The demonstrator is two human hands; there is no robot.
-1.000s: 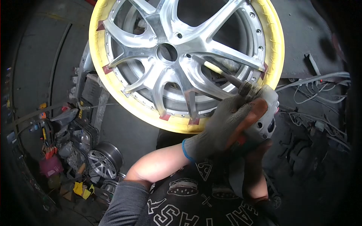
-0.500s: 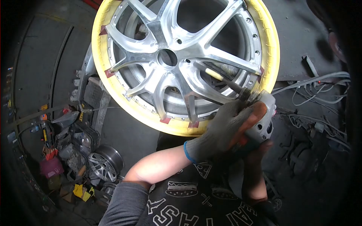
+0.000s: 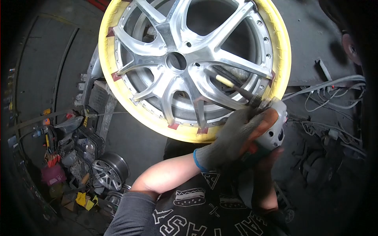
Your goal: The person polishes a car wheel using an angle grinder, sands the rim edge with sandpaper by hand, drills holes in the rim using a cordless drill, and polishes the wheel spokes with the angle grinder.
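Note:
A large silver alloy wheel [image 3: 204, 78] with yellow tape around its rim [image 3: 284, 59] fills the upper middle of the view. My left hand [image 3: 232, 137], in a grey glove with a blue cuff, is wrapped round the head of an angle grinder [image 3: 277, 118]. A long spindle runs from the grinder to a pale yellow tip [image 3: 224, 81] over the gap between two spokes, close to the lower right one. My right hand [image 3: 271, 159] is in shadow below, against the grinder's dark green body, fingers partly hidden.
A smaller wheel [image 3: 107, 173] lies on the floor at left, beside piled parts and a pink container [image 3: 53, 175]. Grey cables [image 3: 327, 84] run along the right. Dark reddish tape tabs [image 3: 202, 129] mark the spoke ends.
The grinder's tip has shifted slightly downward relative to the wheel. The wheel sits a little further right in view. Both hands keep their hold.

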